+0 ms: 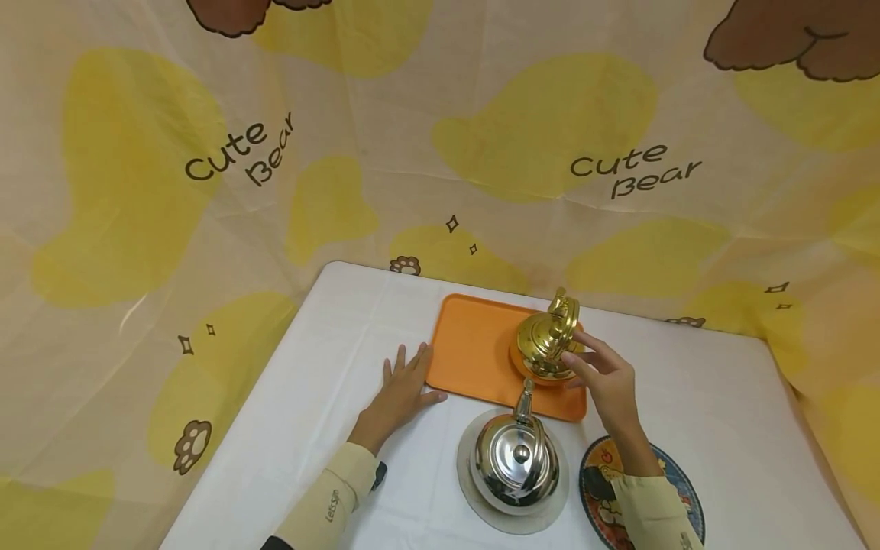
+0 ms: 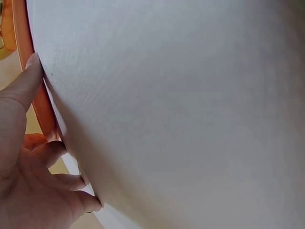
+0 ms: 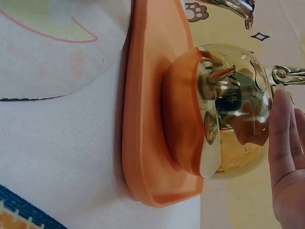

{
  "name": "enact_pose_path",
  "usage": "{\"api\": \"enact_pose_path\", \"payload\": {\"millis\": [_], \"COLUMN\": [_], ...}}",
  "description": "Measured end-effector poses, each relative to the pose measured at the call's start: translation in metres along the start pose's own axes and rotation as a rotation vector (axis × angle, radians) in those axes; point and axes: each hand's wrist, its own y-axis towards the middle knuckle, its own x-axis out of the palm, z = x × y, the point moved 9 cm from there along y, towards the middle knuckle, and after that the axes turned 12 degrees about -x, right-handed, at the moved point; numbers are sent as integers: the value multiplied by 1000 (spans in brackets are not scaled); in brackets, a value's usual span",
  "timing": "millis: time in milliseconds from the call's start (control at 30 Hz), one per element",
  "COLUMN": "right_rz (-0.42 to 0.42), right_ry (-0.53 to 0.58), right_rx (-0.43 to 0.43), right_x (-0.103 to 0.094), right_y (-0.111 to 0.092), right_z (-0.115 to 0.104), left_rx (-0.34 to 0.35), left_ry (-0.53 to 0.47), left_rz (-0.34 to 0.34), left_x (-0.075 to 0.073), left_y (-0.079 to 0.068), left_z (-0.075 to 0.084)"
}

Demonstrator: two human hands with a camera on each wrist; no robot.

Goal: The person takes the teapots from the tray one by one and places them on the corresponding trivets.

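Observation:
A gold teapot (image 1: 543, 347) with its handle raised stands on the right half of an orange tray (image 1: 464, 344); its lower part shows orange in the right wrist view. My right hand (image 1: 605, 382) is at the right side of the teapot, thumb and index finger apart, fingertips right at the handle's base. In the right wrist view its fingers (image 3: 282, 138) extend fairly straight along the teapot (image 3: 238, 109). My left hand (image 1: 400, 397) lies with spread fingers at the tray's left edge. In the left wrist view the thumb touches the tray rim (image 2: 45, 112).
A silver teapot (image 1: 516, 466) stands on a round pale mat (image 1: 470, 493) in front of the tray. A round patterned plate or mat (image 1: 677, 489) lies at front right, partly under my right forearm. A printed curtain (image 1: 385, 137) hangs behind the white table (image 1: 330, 367).

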Motion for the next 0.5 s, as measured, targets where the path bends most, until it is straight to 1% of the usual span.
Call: {"api": "enact_pose_path", "payload": {"millis": [300,500], "right_rz": [-10,-9], "right_ry": [12,21], "right_rx": [-7,-11], "right_x": [3,6], "right_y": [2,3], "right_z": [-4,-8], "left_rx": [4,-3], "left_ry": [8,8], "left_rz": [10,2], "left_x": [-2,-2], "left_y": [-1,-2], "left_z": [2,2]}}
